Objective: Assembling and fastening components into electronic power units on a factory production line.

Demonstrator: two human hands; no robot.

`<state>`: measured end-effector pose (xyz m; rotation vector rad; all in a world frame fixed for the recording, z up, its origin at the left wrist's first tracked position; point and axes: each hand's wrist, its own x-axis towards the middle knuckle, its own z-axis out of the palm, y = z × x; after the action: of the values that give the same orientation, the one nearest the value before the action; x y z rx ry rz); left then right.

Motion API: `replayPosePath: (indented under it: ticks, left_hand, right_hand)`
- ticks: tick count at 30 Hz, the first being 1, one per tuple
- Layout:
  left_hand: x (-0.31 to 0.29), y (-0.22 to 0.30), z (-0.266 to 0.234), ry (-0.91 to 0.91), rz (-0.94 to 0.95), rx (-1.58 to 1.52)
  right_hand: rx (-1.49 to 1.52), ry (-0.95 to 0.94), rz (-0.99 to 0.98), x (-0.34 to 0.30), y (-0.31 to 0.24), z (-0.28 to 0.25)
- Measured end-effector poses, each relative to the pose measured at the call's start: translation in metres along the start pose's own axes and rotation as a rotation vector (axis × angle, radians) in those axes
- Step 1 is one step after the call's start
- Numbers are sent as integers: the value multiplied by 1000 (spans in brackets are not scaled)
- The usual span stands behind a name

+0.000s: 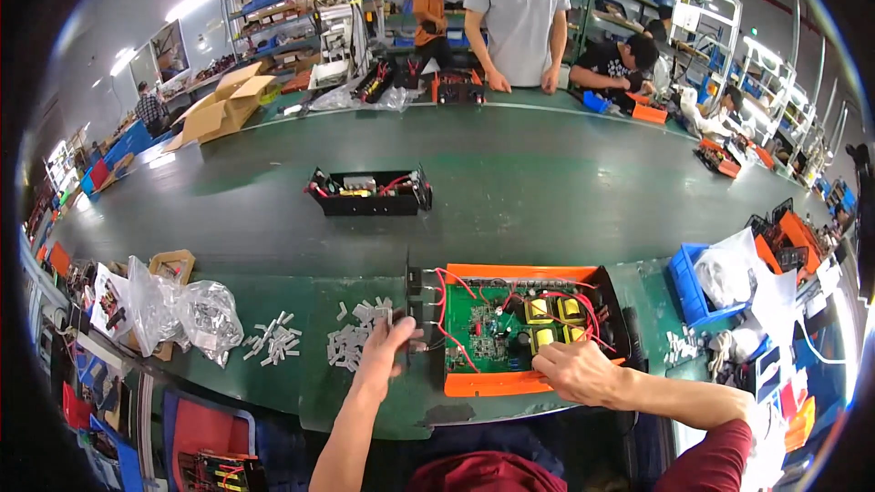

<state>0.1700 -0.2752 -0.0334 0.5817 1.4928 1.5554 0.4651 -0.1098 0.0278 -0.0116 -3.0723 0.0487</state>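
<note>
orange chassis (497, 387) sits on the green bench with its open top up, green circuit board (467, 351) and yellow transformers (540, 312) inside. left hand (387, 353) is just left of the chassis, thumb and fingers spread, near the black end panel (416, 310); cannot tell if touching. right hand (576, 372) is over the chassis's near right part, fingers curled together; cannot tell if pinching anything. small grey tubes (346, 346) lie in piles left of the chassis, clear plastic bags (211, 319) farther left. blue bin (690, 296) to the chassis's right. black chassis (372, 204) beyond it, to the left.
</note>
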Motion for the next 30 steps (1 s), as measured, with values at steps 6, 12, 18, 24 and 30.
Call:
replayPosePath:
  ticks: [6,12,18,24,30]
  left_hand:
    - [-3,-2,18,15,89,195]
    - [-6,-10,9,219,-17,224]
    - [-13,-20,0,225,116,442]
    - [-46,-14,35,510,618,808]
    - [-106,-14,65,176,261,960]
  right_hand:
    - [3,152,94,-22,5,35]
    - [109,509,350,-54,4,29]
    - [8,620,670,-75,22,26]
    - [44,456,802,-53,47,38]
    - [23,338,790,-43,64,25]
